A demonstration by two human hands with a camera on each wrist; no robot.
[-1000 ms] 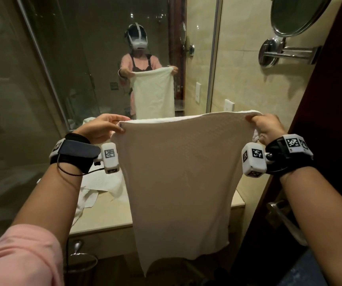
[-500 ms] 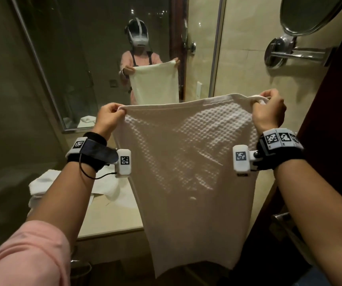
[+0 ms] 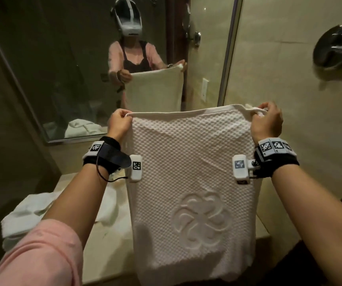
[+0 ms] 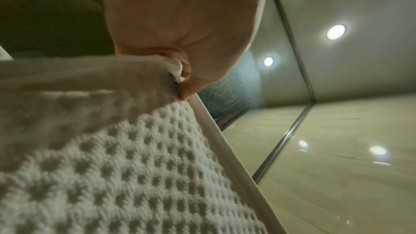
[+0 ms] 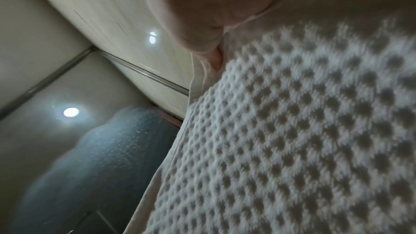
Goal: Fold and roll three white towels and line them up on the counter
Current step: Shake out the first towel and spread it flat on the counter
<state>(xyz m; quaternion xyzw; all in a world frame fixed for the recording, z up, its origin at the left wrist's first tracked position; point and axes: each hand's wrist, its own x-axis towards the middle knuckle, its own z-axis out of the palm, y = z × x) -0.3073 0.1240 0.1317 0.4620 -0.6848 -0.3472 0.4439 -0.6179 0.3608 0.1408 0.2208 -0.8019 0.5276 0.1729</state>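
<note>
Centrally in the head view, the white towel [image 3: 190, 182] is hanging upright above the counter [image 3: 112, 242], its waffle weave showing an embossed flower emblem (no readable writing). Left hand [image 3: 119, 123] and right hand [image 3: 266, 121] are each pinching a top corner.

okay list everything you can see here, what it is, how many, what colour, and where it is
White waffle-weave towel with embossed flower: one, white, held up by its top corners over the counter.
Loose white towels: a heap, count unclear, white, on the counter at left.
Beige stone counter: one, beige, below the towel.
Wall mirror: one, behind the counter, reflecting the person.
Chrome wall fitting: one, silver, upper right wall.
White wall socket: one, white, on the tiled wall.
Left hand: pinches the towel's left corner.
Right hand: pinches the right corner.
</note>
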